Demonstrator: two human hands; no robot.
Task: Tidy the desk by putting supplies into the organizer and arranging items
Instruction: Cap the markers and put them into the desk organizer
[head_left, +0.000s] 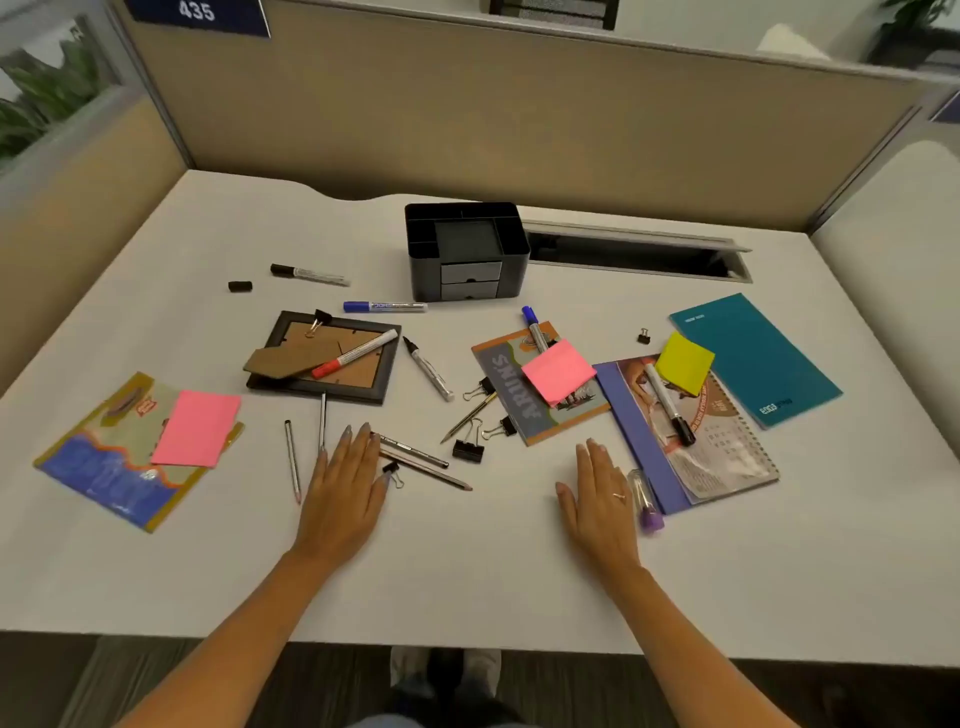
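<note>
While the black organizer (466, 249) stands upright at the back centre of the white bench (156, 571), its compartments showing nothing inside and its two small front drawers closed, the supplies lie scattered in front of it. A blue-capped marker (385, 306) lies just before its base; a black-capped marker (309, 274) and a loose black cap (240, 286) lie to the left. A picture frame (324, 358) lies face down, with a red-capped marker (355, 354) across it and a binder clip (318, 319) at its top edge. A capless marker (428, 369) lies beside the frame. A printed booklet (540, 384) carries a pink sticky pad (558, 371); binder clips (468, 441) lie near its left edge. A yellow sticky pad (684, 363) rests on a spiral notebook (696, 436), beside a teal notebook (756, 358). Pencils (426, 465) lie near the front. Left hand (345, 478) rests flat, fingers straight, fingertips touching the pencils. Right hand (597, 493) rests flat, fingers straight, holding nothing.
</note>
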